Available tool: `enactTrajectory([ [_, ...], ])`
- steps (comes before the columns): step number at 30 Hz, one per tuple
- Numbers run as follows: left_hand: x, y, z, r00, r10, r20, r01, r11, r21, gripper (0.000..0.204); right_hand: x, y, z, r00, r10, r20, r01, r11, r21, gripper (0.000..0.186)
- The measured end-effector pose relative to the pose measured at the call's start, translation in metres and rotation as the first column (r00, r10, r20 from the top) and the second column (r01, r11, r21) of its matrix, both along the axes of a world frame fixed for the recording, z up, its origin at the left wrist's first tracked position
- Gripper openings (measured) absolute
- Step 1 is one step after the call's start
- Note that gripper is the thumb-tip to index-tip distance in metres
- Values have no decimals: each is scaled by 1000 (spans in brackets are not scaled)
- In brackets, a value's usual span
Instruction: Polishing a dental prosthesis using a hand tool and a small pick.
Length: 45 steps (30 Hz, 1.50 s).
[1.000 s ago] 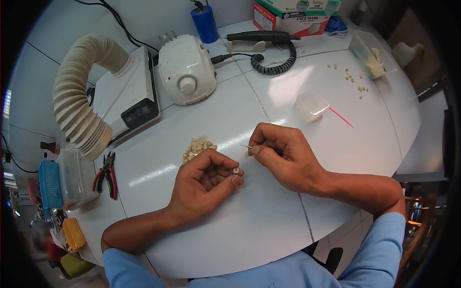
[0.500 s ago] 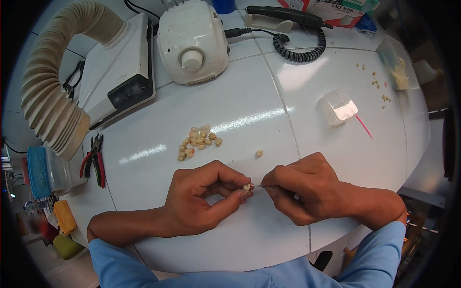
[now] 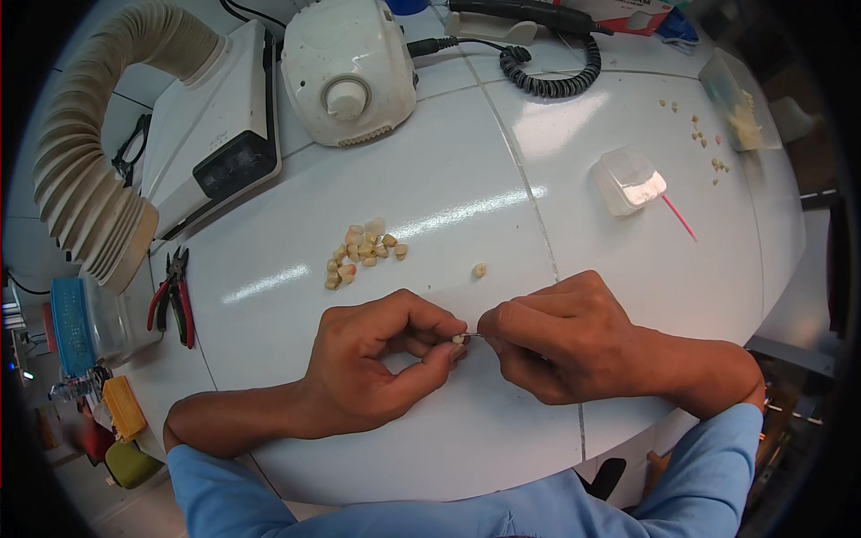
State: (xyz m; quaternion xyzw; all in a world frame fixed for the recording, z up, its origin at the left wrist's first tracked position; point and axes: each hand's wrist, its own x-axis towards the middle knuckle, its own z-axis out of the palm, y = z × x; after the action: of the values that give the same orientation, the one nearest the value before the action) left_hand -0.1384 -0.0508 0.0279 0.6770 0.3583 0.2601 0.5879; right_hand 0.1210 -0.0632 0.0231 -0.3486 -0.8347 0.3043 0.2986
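Note:
Between the thumb and fingertips of my left hand (image 3: pixel 386 363) is a small cream tooth-shaped piece (image 3: pixel 458 341). My right hand (image 3: pixel 569 341) pinches a thin metal tool (image 3: pixel 473 335), whose tip touches or nearly touches that piece; most of the tool is hidden in my fingers. Beyond my hands, one similar loose piece (image 3: pixel 480 270) lies by itself on the white tiled table (image 3: pixel 359 462). To its left is a pile of cream and yellowish tooth-shaped pieces (image 3: pixel 363 251), a few with pink on them.
At far left stand a ribbed hose (image 3: pixel 76 170) and a white box-shaped unit (image 3: pixel 211 117); red-handled pliers (image 3: pixel 172 300) lie below. A white control unit (image 3: pixel 350 76) and a black handpiece (image 3: pixel 525 13) sit at the back. Rightward are a clear container (image 3: pixel 628 182) with white contents, a pink stick (image 3: pixel 680 218) and a plastic box (image 3: pixel 740 103).
The view has shifted slightly, so the table items sit a little higher. My right hand has moved slightly closer to my left, and the tool tip now meets the piece's upper side.

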Motion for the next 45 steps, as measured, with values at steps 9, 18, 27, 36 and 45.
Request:
enactTrajectory([
  [9, -2, 0, 1, 998, -33, -51, 32, 999, -16, 19, -1, -1, -3, 1000, -16, 4, 16, 999, 41, 20],
  [18, 1, -4, -6, 998, 41, -54, -38, 997, 66, 20, -1, 0, -4, 997, 13, -79, -9, 999, 50, 26],
  [27, 1, -4, -6, 998, 33, -61, -28, 997, 76, 20, -3, -1, -6, 995, -14, -94, 21, 997, 75, 26],
  [36, 0, -4, -6, 998, 20, -60, -14, 996, 92, 19, -3, -1, -5, 994, 30, -106, -24, 998, 56, 24],
  [45, 0, -4, -7, 998, 17, -65, -10, 995, 101, 19, -3, -3, -8, 991, -11, -134, 17, 999, 46, 24],
])
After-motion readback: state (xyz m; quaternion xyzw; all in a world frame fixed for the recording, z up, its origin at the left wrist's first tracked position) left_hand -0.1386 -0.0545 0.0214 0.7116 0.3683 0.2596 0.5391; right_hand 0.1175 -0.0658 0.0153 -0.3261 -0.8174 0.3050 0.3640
